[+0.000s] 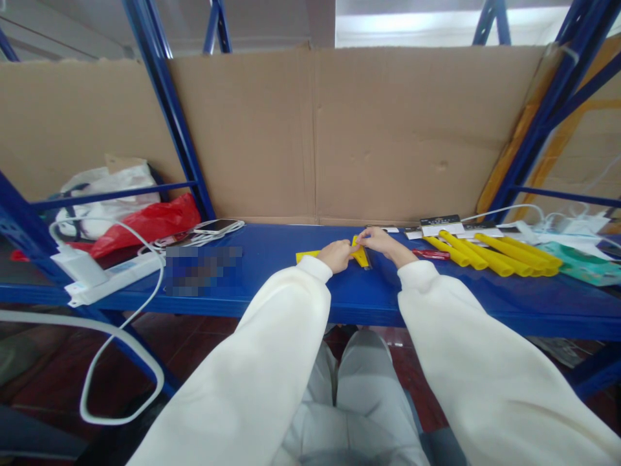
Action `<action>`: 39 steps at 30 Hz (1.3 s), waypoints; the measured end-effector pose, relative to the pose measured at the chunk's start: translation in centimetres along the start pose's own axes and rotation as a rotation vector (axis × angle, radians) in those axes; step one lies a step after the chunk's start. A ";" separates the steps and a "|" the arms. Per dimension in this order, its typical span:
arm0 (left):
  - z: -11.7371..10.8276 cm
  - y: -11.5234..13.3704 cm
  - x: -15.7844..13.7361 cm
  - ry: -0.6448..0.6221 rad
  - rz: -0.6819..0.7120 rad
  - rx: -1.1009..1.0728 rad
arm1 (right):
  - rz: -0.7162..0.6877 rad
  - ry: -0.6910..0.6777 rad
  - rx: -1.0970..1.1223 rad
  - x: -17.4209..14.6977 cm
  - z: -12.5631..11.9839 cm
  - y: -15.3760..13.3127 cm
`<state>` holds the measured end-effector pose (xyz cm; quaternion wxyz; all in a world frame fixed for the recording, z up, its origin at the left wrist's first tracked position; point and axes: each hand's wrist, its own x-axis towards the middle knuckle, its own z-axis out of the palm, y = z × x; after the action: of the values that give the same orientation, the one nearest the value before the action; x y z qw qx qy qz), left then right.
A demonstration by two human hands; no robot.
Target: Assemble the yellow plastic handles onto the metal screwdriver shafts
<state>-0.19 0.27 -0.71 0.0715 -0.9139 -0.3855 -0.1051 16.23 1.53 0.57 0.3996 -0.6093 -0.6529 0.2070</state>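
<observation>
Over the middle of the blue shelf, my left hand [337, 256] is closed around a yellow scraper-like tool [360, 255]. Its handle sticks out to the left of my fist, and a flared head with a thin dark edge shows on the right. My right hand [380, 240] is closed too, its fingertips pinching at the top of that head. Whatever small part lies between those fingertips is too small to make out. Right of my right wrist lies a red tool [431, 254], and beyond it several yellow tubes [490, 257] lie side by side.
Behind the blue shelf [272, 243] stands a cardboard wall [388, 142]. Black-and-white cards [442, 224] lie at the back right, near a green packet [582, 264]. At left are a phone [217, 226], a red bag [145, 226], a white power strip [116, 277] with cables, and a blurred-out patch.
</observation>
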 end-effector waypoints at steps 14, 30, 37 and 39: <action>-0.3 0.4 -0.2 0.006 0.009 0.070 | 0.100 -0.009 0.192 0.2 0.3 0.3; -0.7 -0.2 -0.1 0.059 -0.069 -0.001 | 0.283 -0.289 0.539 0.6 -1.2 1.2; -0.4 -0.5 0.0 0.080 -0.099 -0.031 | 0.261 -0.448 0.489 0.1 -1.0 1.3; -0.3 -0.5 0.0 0.095 -0.108 -0.041 | 0.264 -0.433 0.478 0.0 -1.0 1.2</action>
<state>-0.55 0.58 -0.42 0.0653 -0.8871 -0.4282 -0.1596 17.77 1.54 0.23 0.3531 -0.5194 -0.5712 0.5285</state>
